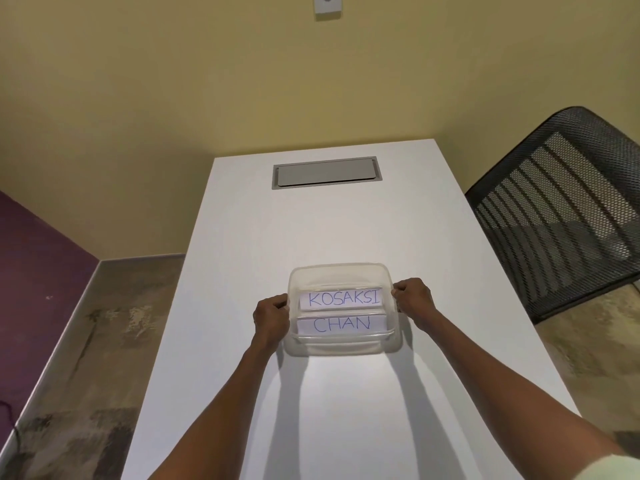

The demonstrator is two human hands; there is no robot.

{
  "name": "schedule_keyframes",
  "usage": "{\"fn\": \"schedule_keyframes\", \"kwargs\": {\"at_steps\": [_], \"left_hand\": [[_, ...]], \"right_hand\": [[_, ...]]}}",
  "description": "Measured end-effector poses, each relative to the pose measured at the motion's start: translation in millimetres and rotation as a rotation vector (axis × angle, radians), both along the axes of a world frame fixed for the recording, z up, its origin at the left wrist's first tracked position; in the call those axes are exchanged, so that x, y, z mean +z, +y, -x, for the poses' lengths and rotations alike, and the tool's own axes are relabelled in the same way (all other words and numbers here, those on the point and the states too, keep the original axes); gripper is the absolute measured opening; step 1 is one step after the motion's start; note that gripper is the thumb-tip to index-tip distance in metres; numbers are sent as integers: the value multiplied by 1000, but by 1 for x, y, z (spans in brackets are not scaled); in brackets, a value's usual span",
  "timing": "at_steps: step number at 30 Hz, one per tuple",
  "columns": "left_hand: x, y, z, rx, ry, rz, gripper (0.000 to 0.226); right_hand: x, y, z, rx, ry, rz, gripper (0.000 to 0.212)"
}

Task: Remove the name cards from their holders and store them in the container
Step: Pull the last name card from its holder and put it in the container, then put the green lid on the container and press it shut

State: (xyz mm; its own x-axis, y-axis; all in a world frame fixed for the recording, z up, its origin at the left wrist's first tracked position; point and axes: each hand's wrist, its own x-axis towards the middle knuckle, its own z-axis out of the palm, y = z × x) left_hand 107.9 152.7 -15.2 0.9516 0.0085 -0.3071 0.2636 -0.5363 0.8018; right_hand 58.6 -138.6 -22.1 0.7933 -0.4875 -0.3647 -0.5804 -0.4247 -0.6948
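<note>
Gripping the clear plastic container (pixel 341 275) by its two short sides, the left hand (pixel 271 318) and right hand (pixel 415 303) each curl their fingers (pixel 277 304) over the rim. Only the head view is given. The container sits on the white tabletop (pixel 277 220), nearer the person than the grey cable hatch (pixel 326 172). Inside it lie two name cards, KOSAKSI (pixel 343 298) on the side toward the hatch and CHAN (pixel 342 324) on the person's side, apparently under clear holders. A black mesh chair (pixel 561 209) stands right of the container. If the container is lifted or slid unevenly, the thin walls could flex and the cards shift or tip out; a one-sided pull would cause that.
</note>
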Motion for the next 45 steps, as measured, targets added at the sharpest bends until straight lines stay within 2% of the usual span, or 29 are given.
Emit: {"fn": "schedule_keyframes", "kwargs": {"at_steps": [11, 16, 20, 24, 29, 33, 37, 45], "left_hand": [[-2, -3, -3, -4, 34, -15, 26], [4, -3, -2, 23, 39, -24, 39], [5, 1, -5, 19, 28, -51, 20], [16, 9, -7, 128, 5, -28, 22], [28, 24, -3, 202, -17, 0, 25], [34, 40, 6, 250, -36, 50, 17], [43, 56, 19, 279, -55, 58, 25], [54, 100, 60, 362, -88, 111, 20]], "right_hand": [[-5, -1, -1, -25, 23, -3, 39], [-5, -2, -1, -21, 39, 4, 34], [-5, -3, 0, -89, 54, -54, 16], [4, -3, 4, -131, 47, -61, 44], [31, 3, 9, -144, -19, 2, 39], [48, 15, 15, -157, -80, 18, 37], [63, 33, 21, -186, -142, 13, 40], [80, 99, 44, -37, -273, 34, 36]]}}
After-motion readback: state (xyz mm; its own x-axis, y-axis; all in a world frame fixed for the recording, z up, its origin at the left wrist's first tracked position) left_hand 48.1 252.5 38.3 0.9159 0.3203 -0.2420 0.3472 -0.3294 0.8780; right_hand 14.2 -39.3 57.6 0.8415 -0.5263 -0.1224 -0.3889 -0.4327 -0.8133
